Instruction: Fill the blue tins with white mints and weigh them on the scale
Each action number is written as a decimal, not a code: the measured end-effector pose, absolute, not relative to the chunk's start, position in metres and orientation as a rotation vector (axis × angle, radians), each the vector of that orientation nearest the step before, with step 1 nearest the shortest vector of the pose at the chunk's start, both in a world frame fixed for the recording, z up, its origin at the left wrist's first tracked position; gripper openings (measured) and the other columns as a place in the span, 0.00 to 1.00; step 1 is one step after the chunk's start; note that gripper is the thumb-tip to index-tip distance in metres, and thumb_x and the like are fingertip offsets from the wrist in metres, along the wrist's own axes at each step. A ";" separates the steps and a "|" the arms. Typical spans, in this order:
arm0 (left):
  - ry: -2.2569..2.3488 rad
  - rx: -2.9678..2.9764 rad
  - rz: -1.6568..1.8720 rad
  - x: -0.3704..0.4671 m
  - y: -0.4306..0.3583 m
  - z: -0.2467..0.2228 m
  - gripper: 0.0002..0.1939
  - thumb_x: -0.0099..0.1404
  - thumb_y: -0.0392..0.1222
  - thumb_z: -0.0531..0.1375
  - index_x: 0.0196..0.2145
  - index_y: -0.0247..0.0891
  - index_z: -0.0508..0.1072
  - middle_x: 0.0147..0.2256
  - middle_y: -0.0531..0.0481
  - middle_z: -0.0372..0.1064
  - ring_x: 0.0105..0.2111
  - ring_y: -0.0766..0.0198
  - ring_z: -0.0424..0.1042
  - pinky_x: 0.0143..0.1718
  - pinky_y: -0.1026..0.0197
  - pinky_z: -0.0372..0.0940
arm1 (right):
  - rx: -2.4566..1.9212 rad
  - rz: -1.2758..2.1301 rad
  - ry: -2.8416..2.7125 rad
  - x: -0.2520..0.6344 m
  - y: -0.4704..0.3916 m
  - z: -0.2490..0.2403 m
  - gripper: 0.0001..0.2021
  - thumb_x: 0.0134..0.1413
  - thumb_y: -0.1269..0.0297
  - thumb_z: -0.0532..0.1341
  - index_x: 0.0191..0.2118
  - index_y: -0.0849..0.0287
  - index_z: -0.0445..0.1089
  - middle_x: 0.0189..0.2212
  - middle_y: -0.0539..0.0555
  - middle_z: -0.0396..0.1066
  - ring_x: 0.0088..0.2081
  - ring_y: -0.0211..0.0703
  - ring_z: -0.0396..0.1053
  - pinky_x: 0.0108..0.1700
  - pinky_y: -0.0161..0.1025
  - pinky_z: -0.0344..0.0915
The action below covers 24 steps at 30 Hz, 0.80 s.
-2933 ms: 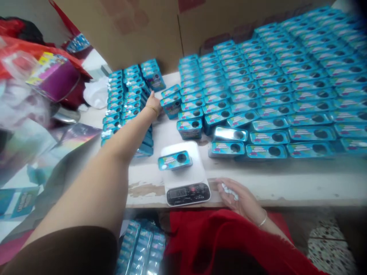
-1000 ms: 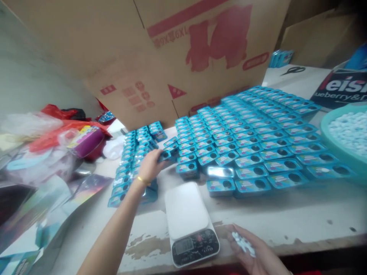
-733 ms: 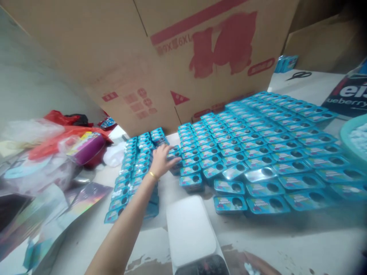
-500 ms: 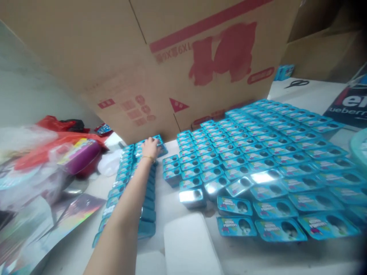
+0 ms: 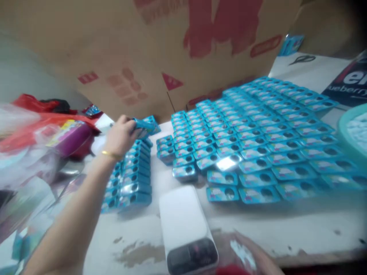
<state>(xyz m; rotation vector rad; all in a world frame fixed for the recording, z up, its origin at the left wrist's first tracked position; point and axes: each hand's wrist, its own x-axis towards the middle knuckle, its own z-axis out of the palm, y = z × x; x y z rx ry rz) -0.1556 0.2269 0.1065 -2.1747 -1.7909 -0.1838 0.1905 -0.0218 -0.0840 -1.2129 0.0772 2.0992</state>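
The left hand (image 5: 122, 135) is clamped on one end of a blue printed tin (image 5: 143, 124), which juts rightward from the thumb and fingers above the far end of the left-hand tin rows (image 5: 136, 178). The right hand (image 5: 259, 256), blurred, curls around white pellets (image 5: 243, 254) near the digital kitchen scale (image 5: 183, 214). More white pellets lie in the teal bowl (image 5: 343, 126) at the right edge. The larger block of tins (image 5: 254, 143) shows round dark windows on top; their contents are too blurred to tell.
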 end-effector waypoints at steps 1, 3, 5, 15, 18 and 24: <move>-1.737 -2.258 -0.230 -0.145 0.201 0.117 0.14 0.64 0.51 0.50 0.31 0.39 0.67 0.43 0.43 0.64 0.40 0.55 0.66 0.40 0.54 0.62 | -1.189 2.118 0.120 0.189 -0.022 -0.078 0.12 0.38 0.64 0.71 0.33 0.61 0.77 0.33 0.55 0.76 0.35 0.42 0.75 0.37 0.33 0.72; -1.682 -2.396 -0.285 -0.122 0.148 0.128 0.13 0.63 0.53 0.52 0.32 0.41 0.65 0.35 0.47 0.65 0.33 0.59 0.65 0.35 0.56 0.62 | -1.097 2.153 0.206 0.186 -0.021 -0.069 0.10 0.46 0.64 0.68 0.34 0.66 0.76 0.31 0.58 0.76 0.31 0.39 0.74 0.33 0.31 0.72; -1.707 -2.573 -0.243 -0.098 0.102 0.124 0.11 0.62 0.53 0.54 0.35 0.43 0.64 0.31 0.51 0.66 0.27 0.62 0.64 0.29 0.58 0.60 | -1.066 2.133 0.252 0.185 -0.020 -0.061 0.07 0.51 0.69 0.65 0.34 0.69 0.75 0.30 0.59 0.75 0.30 0.40 0.74 0.31 0.30 0.71; -1.637 -2.777 0.082 -0.047 0.031 0.065 0.13 0.65 0.44 0.55 0.45 0.38 0.63 0.36 0.46 0.70 0.36 0.58 0.70 0.35 0.59 0.63 | -1.044 2.138 0.276 0.191 -0.042 -0.037 0.10 0.61 0.73 0.54 0.38 0.74 0.71 0.37 0.67 0.75 0.40 0.49 0.75 0.40 0.36 0.74; -1.498 -2.756 -0.094 -0.035 0.017 0.074 0.18 0.65 0.45 0.56 0.51 0.35 0.62 0.45 0.41 0.67 0.44 0.54 0.67 0.43 0.54 0.63 | -1.003 2.167 0.319 0.188 -0.048 -0.035 0.12 0.62 0.72 0.52 0.41 0.75 0.70 0.43 0.71 0.72 0.45 0.52 0.73 0.43 0.39 0.74; -1.324 -3.124 -0.172 0.023 -0.043 0.030 0.10 0.68 0.40 0.51 0.45 0.36 0.66 0.40 0.45 0.66 0.37 0.62 0.66 0.36 0.61 0.65 | -0.880 2.145 0.426 0.183 -0.056 -0.037 0.11 0.63 0.70 0.52 0.43 0.68 0.70 0.36 0.58 0.76 0.36 0.43 0.75 0.40 0.39 0.74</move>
